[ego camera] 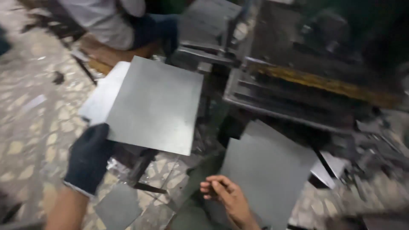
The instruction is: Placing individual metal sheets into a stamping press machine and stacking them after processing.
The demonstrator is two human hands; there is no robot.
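Gloved left hand gripping metal sheet corner, sheet up-right

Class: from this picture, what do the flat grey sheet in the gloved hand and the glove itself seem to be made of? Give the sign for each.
Grey sheet: probably thin sheet metal, with a dull sheen, straight edges and rigid flatness. Glove on the left hand: seemingly dark knitted fabric, matte, with a paler ribbed cuff.

Grey metal sheet, flat, tilted, held at corner.
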